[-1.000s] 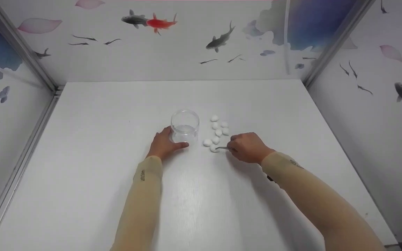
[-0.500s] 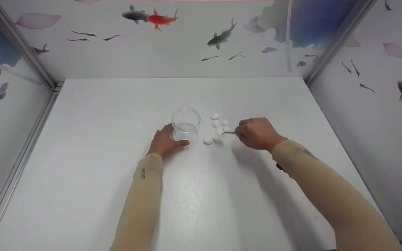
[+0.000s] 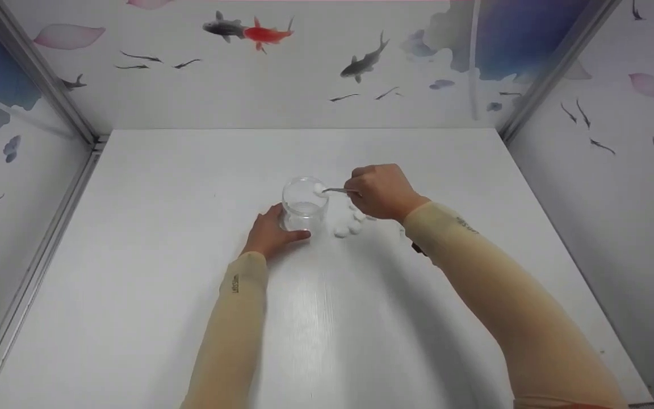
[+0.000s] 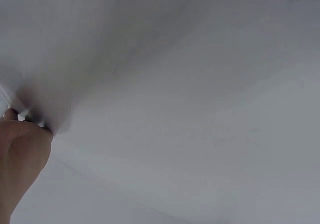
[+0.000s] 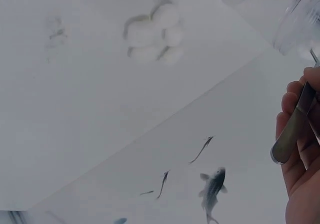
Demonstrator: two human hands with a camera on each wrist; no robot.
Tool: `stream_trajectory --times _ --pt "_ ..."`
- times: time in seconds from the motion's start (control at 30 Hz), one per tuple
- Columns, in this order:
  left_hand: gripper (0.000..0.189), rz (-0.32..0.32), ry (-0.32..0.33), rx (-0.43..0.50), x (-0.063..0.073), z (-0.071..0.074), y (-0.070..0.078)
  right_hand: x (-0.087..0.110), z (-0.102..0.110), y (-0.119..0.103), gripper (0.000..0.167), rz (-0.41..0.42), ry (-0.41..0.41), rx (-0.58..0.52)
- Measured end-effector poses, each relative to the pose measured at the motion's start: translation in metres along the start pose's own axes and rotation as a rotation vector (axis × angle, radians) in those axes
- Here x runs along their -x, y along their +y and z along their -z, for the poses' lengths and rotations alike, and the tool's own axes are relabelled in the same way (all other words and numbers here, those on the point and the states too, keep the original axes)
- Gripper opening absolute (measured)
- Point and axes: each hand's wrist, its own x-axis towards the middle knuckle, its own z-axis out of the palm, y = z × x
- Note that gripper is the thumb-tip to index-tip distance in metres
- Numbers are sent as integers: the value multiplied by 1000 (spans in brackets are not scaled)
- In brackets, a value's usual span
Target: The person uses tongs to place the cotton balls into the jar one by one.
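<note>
A clear round jar [image 3: 304, 212] stands upright on the table, its mouth facing up. My left hand [image 3: 270, 233] holds the jar from its left side, with the thumb across the near side. In the left wrist view the left hand [image 4: 24, 151] shows only at the left edge. My right hand [image 3: 385, 191] grips metal tweezers [image 3: 340, 190], whose flat end [image 5: 289, 139] sticks out of the fist in the right wrist view. At the tweezers' tips a white cotton ball [image 3: 319, 188] overlaps the jar's right rim. Several more cotton balls [image 3: 354, 228] lie right of the jar, some hidden by the right hand.
The white table [image 3: 156, 227] is enclosed by a back wall [image 3: 162, 102] and side walls printed with fish and petals. Metal frame strips [image 3: 74, 108] run along the corners. The right forearm's shadow falls over the table's right half.
The right hand first lifted the nearest cotton ball from the group with the tweezers, then carried it left and away from the body to the jar's mouth. The left hand stays on the jar.
</note>
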Motion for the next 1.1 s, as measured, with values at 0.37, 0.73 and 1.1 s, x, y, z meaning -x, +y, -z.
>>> stream_trajectory --times 0.37,0.73,1.1 --pt "104 -11 5 -9 -1 0 -1 -4 -12 -4 16 27 -83 -32" --pt "102 -43 -6 -29 1 2 0 35 2 25 11 -53 -35 -46" --pt "102 -30 -20 -29 3 2 1 100 -17 58 9 -135 -162 51"
